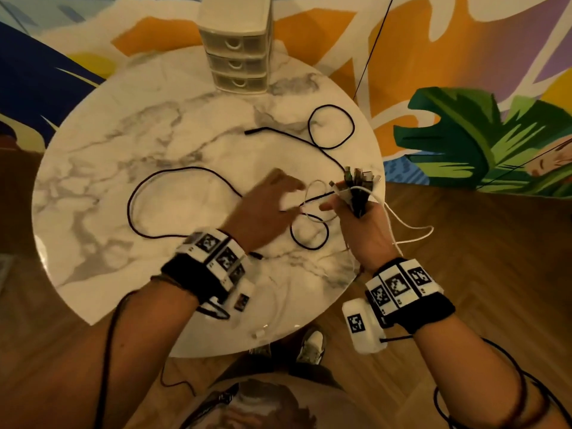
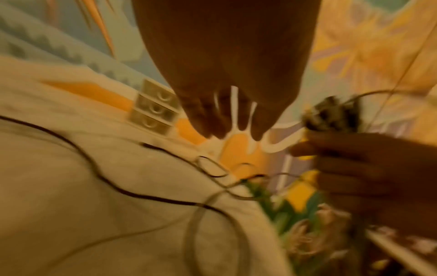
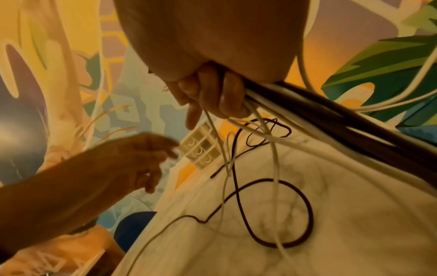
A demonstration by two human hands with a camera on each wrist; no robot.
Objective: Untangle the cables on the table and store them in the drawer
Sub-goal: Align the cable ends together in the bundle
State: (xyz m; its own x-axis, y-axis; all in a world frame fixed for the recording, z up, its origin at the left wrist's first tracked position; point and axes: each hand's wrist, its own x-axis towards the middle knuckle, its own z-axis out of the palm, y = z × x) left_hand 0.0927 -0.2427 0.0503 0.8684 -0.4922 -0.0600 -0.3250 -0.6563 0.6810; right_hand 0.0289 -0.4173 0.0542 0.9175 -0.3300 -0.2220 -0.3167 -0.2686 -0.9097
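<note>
My right hand point(image 1: 368, 230) point(image 3: 212, 89) grips a bundle of black and white cables point(image 1: 359, 184) point(image 3: 307, 104) above the table's right edge, plugs point(image 2: 331, 115) pointing up. Their loose lengths trail down; a white cable point(image 1: 414, 239) hangs off the edge. Long black cables point(image 1: 185, 168) loop across the round marble table point(image 1: 123, 150). My left hand point(image 1: 269, 202) point(image 2: 224, 74) hovers over the loops just left of the bundle, fingers straight, holding nothing. The cream three-drawer unit point(image 1: 238, 61) point(image 2: 153, 110) point(image 3: 201, 149) stands at the table's far edge, drawers closed.
A small white plug point(image 1: 258, 334) lies near the table's front edge. My shoe point(image 1: 312, 345) shows on the wooden floor below. A painted wall point(image 1: 464, 57) rises behind the table, with a thin black wire point(image 1: 371, 41) hanging on it.
</note>
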